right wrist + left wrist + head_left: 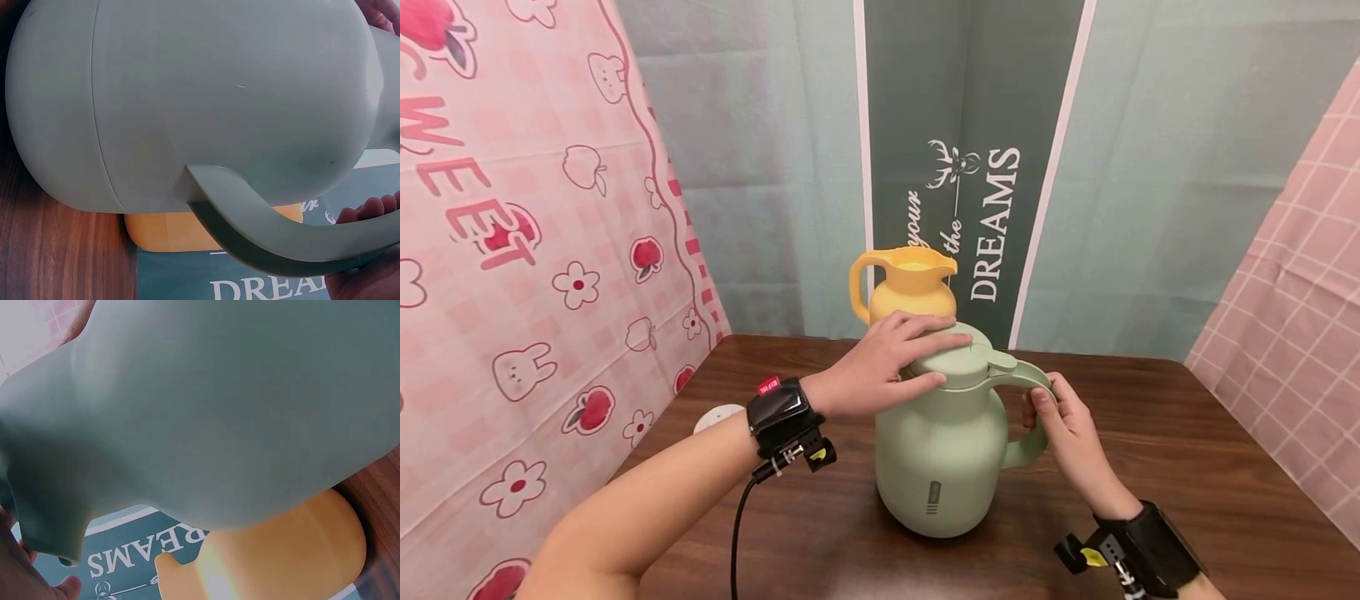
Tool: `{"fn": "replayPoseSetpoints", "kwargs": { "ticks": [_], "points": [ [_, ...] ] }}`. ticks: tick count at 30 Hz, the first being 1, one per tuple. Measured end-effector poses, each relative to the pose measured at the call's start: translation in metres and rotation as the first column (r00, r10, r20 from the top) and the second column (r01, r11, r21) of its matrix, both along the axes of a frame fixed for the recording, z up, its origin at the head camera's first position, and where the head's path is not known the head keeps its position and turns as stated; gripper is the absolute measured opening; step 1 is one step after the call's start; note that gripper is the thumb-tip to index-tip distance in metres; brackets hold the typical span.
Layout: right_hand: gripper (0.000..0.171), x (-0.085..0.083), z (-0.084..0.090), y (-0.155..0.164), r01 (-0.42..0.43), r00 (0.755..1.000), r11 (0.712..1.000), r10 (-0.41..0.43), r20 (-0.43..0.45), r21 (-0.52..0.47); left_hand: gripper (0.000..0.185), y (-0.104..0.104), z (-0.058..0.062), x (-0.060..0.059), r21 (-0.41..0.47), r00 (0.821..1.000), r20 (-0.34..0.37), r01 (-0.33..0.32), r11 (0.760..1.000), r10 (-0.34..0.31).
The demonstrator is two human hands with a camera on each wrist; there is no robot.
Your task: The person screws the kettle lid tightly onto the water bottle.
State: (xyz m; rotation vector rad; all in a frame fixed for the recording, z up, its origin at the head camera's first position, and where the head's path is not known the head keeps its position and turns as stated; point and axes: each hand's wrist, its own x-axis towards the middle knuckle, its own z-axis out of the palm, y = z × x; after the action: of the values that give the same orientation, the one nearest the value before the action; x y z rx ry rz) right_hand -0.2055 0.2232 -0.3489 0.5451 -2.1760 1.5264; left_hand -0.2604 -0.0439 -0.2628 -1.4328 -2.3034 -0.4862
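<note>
Fingers of the left hand (880, 362) are lying flat on the pale green plastic jug's (943, 450) lid; the right hand (1063, 425) is gripping its handle.

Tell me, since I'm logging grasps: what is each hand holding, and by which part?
The right hand grips the green jug by its handle; the left hand rests over its lid.
</note>
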Motion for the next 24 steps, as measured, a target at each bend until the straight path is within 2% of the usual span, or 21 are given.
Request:
{"fn": "replayPoseSetpoints", "kwargs": {
  "ticks": [10,24],
  "points": [
    [0.015,0.0007,0.0009,-0.0004,0.003,1.0,1.0,-0.003,0.003,-0.01,0.05,0.0022,-0.0003,0.0013,0.031,0.999,-0.03,-0.02,0.999,0.021],
    [0.015,0.0002,-0.0006,-0.0009,0.004,1.0,1.0,-0.004,0.015,-0.026,0.05,0.0073,-0.0029,0.0056,0.085,0.992,-0.094,-0.079,0.993,0.087]
  ]
}}
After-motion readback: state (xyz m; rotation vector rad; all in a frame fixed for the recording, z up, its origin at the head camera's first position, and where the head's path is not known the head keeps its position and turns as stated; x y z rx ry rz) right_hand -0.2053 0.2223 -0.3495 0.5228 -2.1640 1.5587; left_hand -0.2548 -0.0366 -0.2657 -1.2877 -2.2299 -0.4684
